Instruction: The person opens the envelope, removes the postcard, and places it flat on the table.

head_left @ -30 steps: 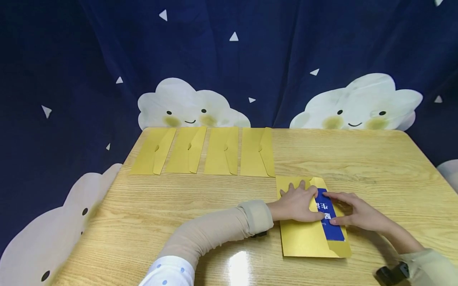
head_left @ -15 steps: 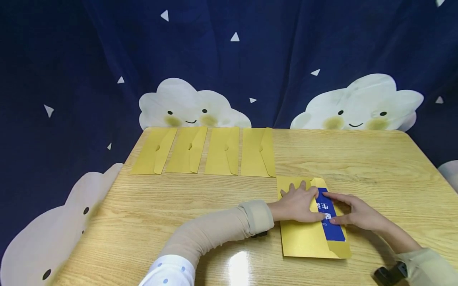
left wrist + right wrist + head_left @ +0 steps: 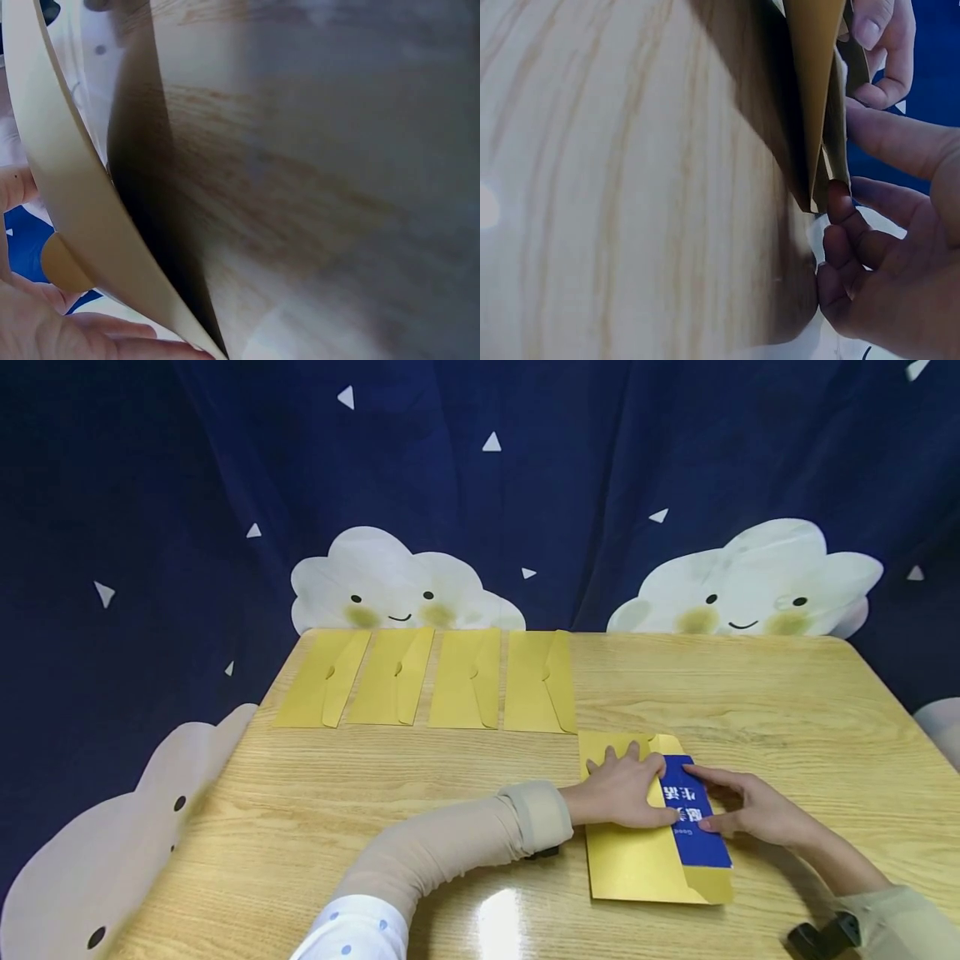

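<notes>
A gold envelope [image 3: 630, 868] lies at the table's front right with its flap [image 3: 709, 887] spread out to the right. From its mouth sticks a blue card [image 3: 702, 853] with white lettering, its left part hidden inside. Spread over the envelope's upper half, my left hand [image 3: 621, 789] presses down, its thumb and forefinger reaching the mouth beside the card. At the card's right edge my right hand [image 3: 761, 814] pinches with thumb and forefinger. The right wrist view shows the envelope's edge [image 3: 814, 97] slightly raised over the table, fingers of both hands close by.
Several flat gold envelopes stand in a row along the back left, the nearest one to the work being the rightmost envelope [image 3: 538, 685]. Beneath everything is a wooden table [image 3: 360, 777]. A dark blue curtain [image 3: 577, 468] with clouds hangs behind its far edge.
The blue card has slid a little to the right, out of the envelope, with my right hand; more of its lettering shows. My left hand has stayed in place on the envelope.
</notes>
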`<state>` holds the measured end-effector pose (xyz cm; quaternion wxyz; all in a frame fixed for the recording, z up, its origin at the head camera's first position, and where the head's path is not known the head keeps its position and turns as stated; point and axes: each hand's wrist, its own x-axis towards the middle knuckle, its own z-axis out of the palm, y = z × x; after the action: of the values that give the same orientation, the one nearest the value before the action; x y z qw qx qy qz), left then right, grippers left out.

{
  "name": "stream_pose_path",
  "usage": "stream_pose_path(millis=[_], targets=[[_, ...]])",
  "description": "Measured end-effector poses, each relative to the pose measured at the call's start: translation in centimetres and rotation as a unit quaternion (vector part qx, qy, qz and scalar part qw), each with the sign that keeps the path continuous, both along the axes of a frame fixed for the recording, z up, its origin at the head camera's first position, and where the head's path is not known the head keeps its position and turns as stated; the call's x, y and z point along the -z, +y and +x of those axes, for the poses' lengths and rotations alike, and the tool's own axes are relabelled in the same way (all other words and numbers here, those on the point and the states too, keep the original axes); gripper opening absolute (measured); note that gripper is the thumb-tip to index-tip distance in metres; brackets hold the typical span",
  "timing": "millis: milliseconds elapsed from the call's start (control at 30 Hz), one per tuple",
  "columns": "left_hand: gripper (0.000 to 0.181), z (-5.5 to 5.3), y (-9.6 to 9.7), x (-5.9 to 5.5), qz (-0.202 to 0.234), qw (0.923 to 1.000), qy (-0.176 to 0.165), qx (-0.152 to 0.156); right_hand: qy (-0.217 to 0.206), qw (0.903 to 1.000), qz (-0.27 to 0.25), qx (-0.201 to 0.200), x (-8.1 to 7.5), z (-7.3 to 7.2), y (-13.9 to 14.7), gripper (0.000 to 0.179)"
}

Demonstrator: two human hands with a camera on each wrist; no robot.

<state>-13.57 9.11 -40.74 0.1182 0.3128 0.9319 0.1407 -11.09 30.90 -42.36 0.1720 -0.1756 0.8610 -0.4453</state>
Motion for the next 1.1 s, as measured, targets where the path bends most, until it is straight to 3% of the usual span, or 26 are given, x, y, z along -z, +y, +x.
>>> stream_pose_path(millis=[300,667,933,1100], targets=[[0.040,0.1,0.0,0.2,0.006,1.0000,-0.003,0.003,0.000,0.9999,-0.011,-0.004,0.0,0.3,0.8,0.074],[0.039,-0.1,0.1,0.3,0.004,1.0000,0.003,0.002,-0.018,0.9993,-0.015,0.029,-0.2,0.4,1.6,0.073],[0.038,0.0,0.1,0.2,0.004,1.0000,0.000,-0.001,-0.053,0.9961,-0.068,0.021,-0.2,0.5,2.6,0.069],[0.038,0.1,0.1,0.1,-0.001,1.0000,0.001,-0.001,-0.083,0.9884,-0.127,0.006,-0.2,0.6,3.0,0.067]])
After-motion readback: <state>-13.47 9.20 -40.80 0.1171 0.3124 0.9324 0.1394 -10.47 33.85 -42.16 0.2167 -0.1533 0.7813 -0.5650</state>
